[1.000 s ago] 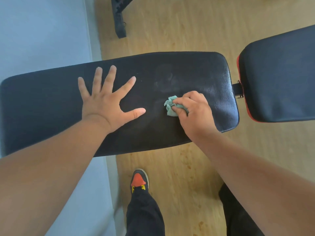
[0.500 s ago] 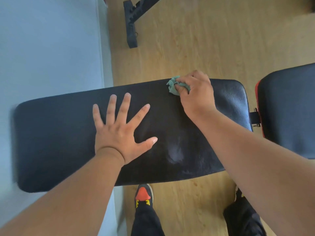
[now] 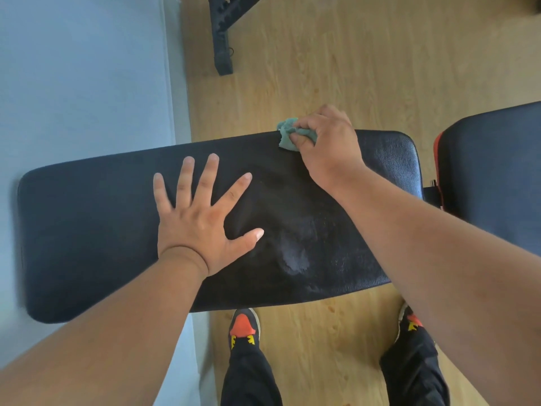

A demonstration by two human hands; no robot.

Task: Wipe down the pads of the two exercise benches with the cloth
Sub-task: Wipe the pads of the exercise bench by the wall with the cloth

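A long black bench pad (image 3: 87, 224) lies crosswise in front of me. My left hand (image 3: 202, 221) rests flat on its middle with the fingers spread. My right hand (image 3: 328, 148) is closed on a small teal cloth (image 3: 288, 136) and presses it on the pad's far edge, right of centre. A pale damp smear (image 3: 292, 256) shows on the pad near its front edge. A second black pad (image 3: 497, 177) with a red edge sits to the right, joined by a black bracket (image 3: 431, 191).
The floor is light wood (image 3: 351, 68), with a pale blue mat (image 3: 82, 77) on the left under the pad's end. A black metal frame leg (image 3: 222, 39) stands on the floor beyond the bench. My two feet in black and orange shoes (image 3: 244, 326) stand just before the pad.
My right hand carried the cloth from the pad's middle to its far edge. The left hand stayed flat in place. The view shifted, so the bench sits lower in the frame.
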